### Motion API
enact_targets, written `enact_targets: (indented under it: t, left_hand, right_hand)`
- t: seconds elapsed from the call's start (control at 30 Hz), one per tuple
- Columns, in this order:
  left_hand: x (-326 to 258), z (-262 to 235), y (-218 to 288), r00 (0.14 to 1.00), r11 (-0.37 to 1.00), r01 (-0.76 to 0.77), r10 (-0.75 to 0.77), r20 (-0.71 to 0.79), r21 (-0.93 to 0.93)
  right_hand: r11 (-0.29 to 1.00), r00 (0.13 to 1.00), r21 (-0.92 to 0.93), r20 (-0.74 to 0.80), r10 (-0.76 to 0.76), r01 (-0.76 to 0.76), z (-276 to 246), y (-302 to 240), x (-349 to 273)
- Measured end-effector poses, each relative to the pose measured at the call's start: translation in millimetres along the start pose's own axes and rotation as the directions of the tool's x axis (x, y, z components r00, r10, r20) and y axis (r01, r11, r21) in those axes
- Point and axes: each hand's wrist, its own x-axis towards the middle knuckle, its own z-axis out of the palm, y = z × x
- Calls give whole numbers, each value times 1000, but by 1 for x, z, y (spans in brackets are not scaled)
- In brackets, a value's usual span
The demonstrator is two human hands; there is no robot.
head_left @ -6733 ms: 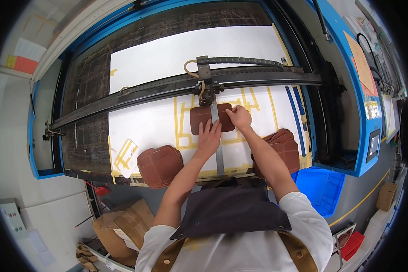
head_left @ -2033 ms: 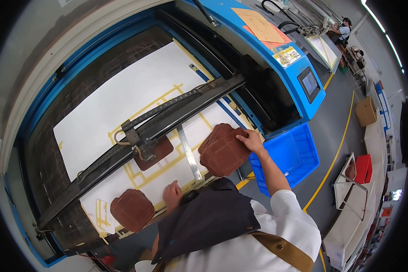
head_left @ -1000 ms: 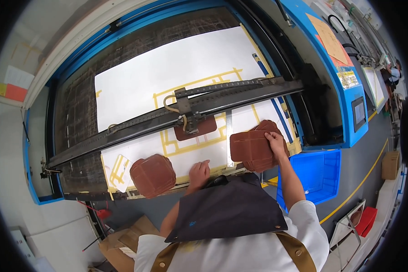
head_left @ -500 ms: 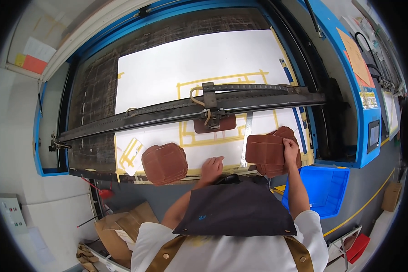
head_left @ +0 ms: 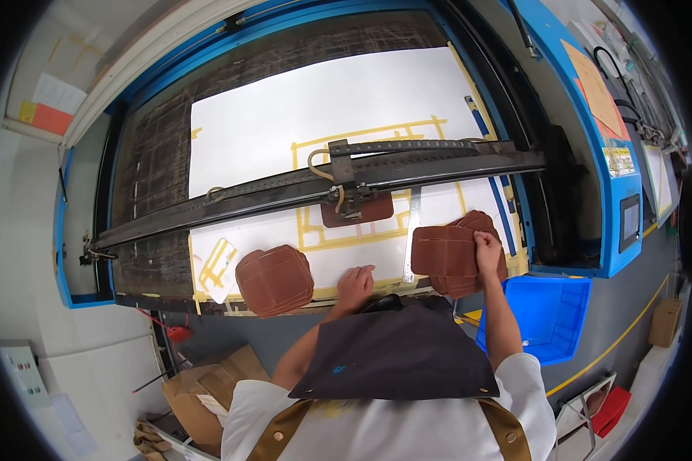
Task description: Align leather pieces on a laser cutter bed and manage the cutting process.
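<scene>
My right hand (head_left: 487, 255) pinches the right edge of a brown, leather-looking panel (head_left: 442, 250) with rounded corners. The panel lies over a fanned stack of similar brown panels (head_left: 469, 286) at the right front of the machine bed. My left hand (head_left: 355, 287) rests on the white board (head_left: 261, 173) near the front edge, one finger stretched out, holding nothing. Left of it sits another stack of brown panels (head_left: 275, 280). A single brown panel (head_left: 373, 209) lies inside yellow tape lines, partly hidden beneath the machine's carriage head (head_left: 347, 184).
A black gantry beam (head_left: 261, 196) crosses the bed of the blue-framed machine. A metal ruler (head_left: 412, 242) lies left of the right stack. At far left is a taped white card (head_left: 218, 270). A blue bin (head_left: 553, 319) and a cardboard box (head_left: 215, 384) stand below the front edge.
The view has shifted slightly, so the bed and its contents appear a little further left. My right hand keeps its pinch on the panel, and my left hand stays put.
</scene>
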Motion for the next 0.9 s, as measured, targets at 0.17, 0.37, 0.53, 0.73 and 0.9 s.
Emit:
enact_targets:
  t: [0.17, 0.37, 0.53, 0.73, 0.9]
  left_hand:
    - [-1, 0, -1, 1000, 1000, 5, -5, -1, 4]
    - [-3, 2, -3, 1000, 1000, 8, -8, -14, -12]
    - [-4, 5, -6, 1000, 1000, -7, 7, -7, 2]
    - [-2, 4, -4, 1000, 1000, -17, 17, -6, 4]
    - [-3, 3, -4, 1000, 1000, -16, 16, -6, 7]
  right_hand:
    - [999, 998, -8, 40, 49, -49, -2, -4, -2]
    - [1000, 1000, 1, -8, -26, 26, 2, 3, -1]
    - [1000, 1000, -3, -5, -8, 8, 2, 2, 0]
    - [1000, 1000, 9, -1, -10, 10, 1, 2, 0]
    - [1000, 1000, -2, -4, 10, -10, 1, 0, -2]
